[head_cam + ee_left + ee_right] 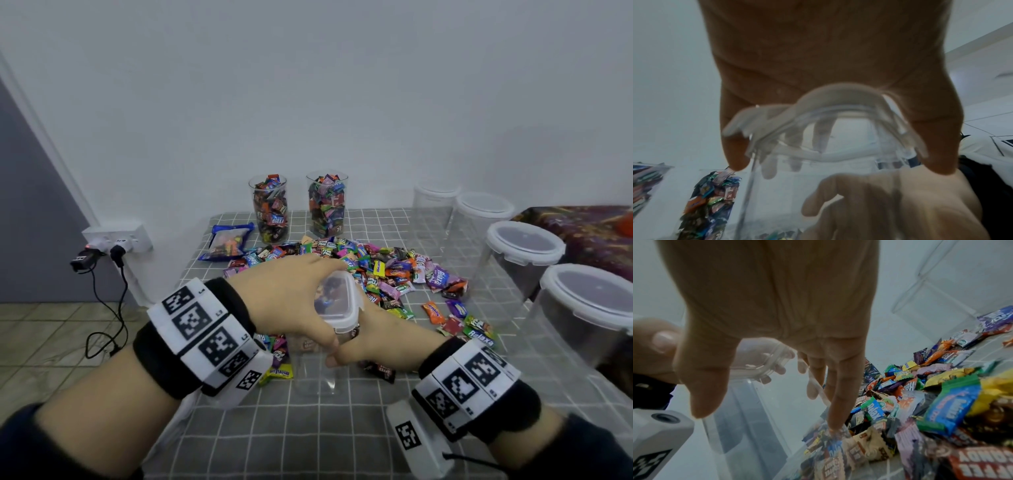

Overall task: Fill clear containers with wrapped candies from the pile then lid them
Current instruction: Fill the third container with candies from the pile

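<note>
- Head view: the left hand (pixel 291 301) arches palm-down over the lid (pixel 337 305) of a clear container (pixel 317 370), fingers and thumb curled round the lid's rim.
- The right hand (pixel 383 339) reaches in from the right, lower down, at the container's side wall; its thumb meets the left thumb near the front corner.
- Left wrist view: the left fingers (pixel 735 152) and thumb clamp opposite edges of the lid (pixel 838 100), which sits tilted over the container's mouth.
- Right wrist view: the right hand (pixel 777 305) has its fingers (pixel 835 410) stretched down along the clear wall (pixel 756 418) and the thumb spread apart on the near side; whether it actually clasps the wall I cannot tell.
- The container stands on the table (pixel 308 438), near its front edge, just in front of the candy pile (pixel 383 274); it looks empty, with wrappers showing through it.
- The lid is a frosted, rounded square with side clip flaps; the container is thin, glossy, transparent plastic.
- The candies have shiny, crinkled wrappers in many colours.
- Two tall clear containers full of candies (pixel 269 209) stand unlidded at the back.
- Four lidded containers (pixel 524 253) line the right side.
- A grey cloth with a white grid covers the table.
</note>
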The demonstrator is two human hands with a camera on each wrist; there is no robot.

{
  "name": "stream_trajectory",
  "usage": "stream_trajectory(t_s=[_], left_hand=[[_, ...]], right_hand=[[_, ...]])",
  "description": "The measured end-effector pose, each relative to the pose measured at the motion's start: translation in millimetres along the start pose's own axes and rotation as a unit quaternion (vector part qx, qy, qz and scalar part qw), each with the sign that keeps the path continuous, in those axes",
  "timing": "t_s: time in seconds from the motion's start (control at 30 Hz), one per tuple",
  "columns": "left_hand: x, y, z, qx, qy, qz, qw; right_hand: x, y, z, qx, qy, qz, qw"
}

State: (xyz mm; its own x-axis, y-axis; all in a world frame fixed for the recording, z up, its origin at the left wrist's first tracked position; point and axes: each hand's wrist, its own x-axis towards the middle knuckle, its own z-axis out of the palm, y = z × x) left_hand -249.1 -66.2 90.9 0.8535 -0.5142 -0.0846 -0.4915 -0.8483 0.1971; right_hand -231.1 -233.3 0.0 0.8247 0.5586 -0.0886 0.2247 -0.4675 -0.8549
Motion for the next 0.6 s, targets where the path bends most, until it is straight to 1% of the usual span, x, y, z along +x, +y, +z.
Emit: stream_trajectory(t_s=[0.13, 0.27, 0.37, 0.5, 0.6], left_hand=[[-1.0, 0.5, 0.0, -0.006, 0.006, 0.006, 1.0], [-1.7, 0.6, -0.4, 0.015, 0.02, 0.015, 1.0], [-7.0, -3.6, -6.4, -0.001, 0.037, 0.01, 0.999], [-27.7, -21.8, -18.0, -0.048, 0.068, -0.017, 0.996], [-54.4, -43.0, -23.5, -0.063, 0.058, -0.066, 0.994]], right_hand=[[0.0, -1.3, 0.6, -0.003, 0.003, -0.001, 1.0], [-1.4, -3.3, 1.2, -0.015, 0.013, -0.005, 1.0], [-4.0, -4.1, -0.2, -0.018, 0.011, 0.015, 1.0], [-7.9, -9.2, -0.9, -0.022, 0.005, 0.042, 0.999], [-11.4, -13.1, -3.1, -0.021, 0.001, 0.043, 0.999]])
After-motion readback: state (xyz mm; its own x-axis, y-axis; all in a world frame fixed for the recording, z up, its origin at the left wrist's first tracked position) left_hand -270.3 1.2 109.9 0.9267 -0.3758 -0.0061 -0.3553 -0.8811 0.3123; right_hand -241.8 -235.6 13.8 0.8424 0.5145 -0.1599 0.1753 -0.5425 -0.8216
